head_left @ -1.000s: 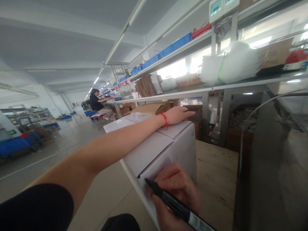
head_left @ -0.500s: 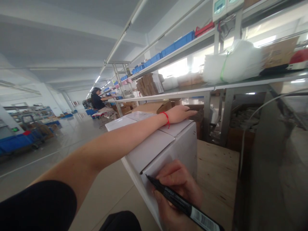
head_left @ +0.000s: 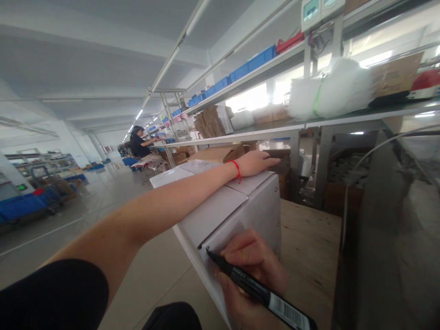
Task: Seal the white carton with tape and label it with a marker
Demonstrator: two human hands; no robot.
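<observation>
A white cardboard box (head_left: 216, 215) with closed top flaps stands in front of me on a wooden board (head_left: 309, 247). My left hand (head_left: 256, 163) lies flat on the box's top near the far edge, fingers stretched out, with a red string bracelet (head_left: 238, 172) at the wrist. In my right hand (head_left: 256, 266) is a black marker pen (head_left: 254, 286), gripped between thumb and fingers. Its tip touches the box's side just below the top edge, near the left corner. A small dark pen mark (head_left: 207, 248) shows right at the tip.
A long workbench (head_left: 247, 135) runs along the right, with bubble-wrap-like white packing (head_left: 340, 89) and folded cardboard (head_left: 209, 121) on it. Blue bins (head_left: 254, 62) line the shelf above. Farther off a person (head_left: 139, 142) sits at the bench. A cart with blue bins (head_left: 24, 204) stands left.
The marker's tip has moved very slightly, and a small curved mark now shows on the box beside it. My left hand stays in place on the box.
</observation>
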